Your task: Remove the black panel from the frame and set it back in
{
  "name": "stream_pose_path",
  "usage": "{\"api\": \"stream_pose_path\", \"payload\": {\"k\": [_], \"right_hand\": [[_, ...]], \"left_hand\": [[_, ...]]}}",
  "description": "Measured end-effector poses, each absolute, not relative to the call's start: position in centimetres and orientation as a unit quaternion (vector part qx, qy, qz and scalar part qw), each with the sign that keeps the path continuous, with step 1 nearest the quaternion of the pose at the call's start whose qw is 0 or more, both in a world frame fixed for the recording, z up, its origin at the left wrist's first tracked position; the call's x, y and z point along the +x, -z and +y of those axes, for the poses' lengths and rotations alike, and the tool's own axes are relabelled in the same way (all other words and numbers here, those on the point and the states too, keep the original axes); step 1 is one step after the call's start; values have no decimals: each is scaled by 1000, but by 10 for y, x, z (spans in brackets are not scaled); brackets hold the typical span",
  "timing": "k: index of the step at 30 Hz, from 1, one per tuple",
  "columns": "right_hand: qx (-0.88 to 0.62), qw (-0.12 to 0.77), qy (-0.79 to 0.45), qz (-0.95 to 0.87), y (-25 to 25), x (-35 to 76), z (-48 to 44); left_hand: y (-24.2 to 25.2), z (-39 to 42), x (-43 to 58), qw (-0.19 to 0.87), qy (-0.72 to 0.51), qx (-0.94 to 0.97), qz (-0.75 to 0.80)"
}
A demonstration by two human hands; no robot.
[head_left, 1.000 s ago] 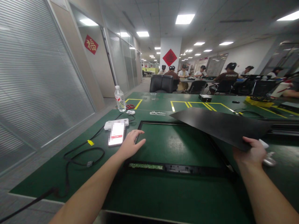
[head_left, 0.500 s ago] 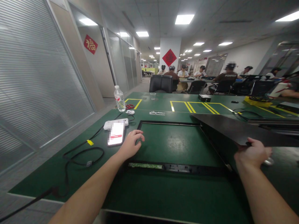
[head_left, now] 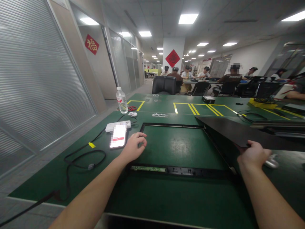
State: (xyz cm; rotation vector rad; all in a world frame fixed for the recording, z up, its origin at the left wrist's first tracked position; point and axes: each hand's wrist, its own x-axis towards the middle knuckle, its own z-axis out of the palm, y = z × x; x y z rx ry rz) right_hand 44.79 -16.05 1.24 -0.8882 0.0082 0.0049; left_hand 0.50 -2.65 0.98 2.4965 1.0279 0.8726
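A thin black rectangular frame (head_left: pixel 183 171) lies flat on the green table (head_left: pixel 166 197), with a narrow green circuit strip (head_left: pixel 147 169) on its near edge. My left hand (head_left: pixel 132 148) rests on the frame's left side, fingers loosely curled, nothing in it. My right hand (head_left: pixel 253 155) grips the near edge of a flat black panel (head_left: pixel 238 133), held almost level just above the table to the right of the frame.
A phone (head_left: pixel 118 136) and a white power strip (head_left: pixel 118 124) lie left of the frame, with a black cable (head_left: pixel 78 159) looping toward the table's corner. A water bottle (head_left: pixel 122 100) stands farther back. A silvery object (head_left: pixel 271 163) lies by my right hand. Several people sit at distant tables.
The black panel has swung off the frame to the right and dropped nearly level, carried by my right hand. My left hand stays on the frame, fingers curling slightly.
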Motion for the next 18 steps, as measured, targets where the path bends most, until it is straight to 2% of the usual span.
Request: {"api": "stream_pose_path", "payload": {"k": [18], "right_hand": [[-506, 855, -113, -21, -10, 443, -157]], "left_hand": [[0, -24, 6, 184, -256, 878, 360]]}}
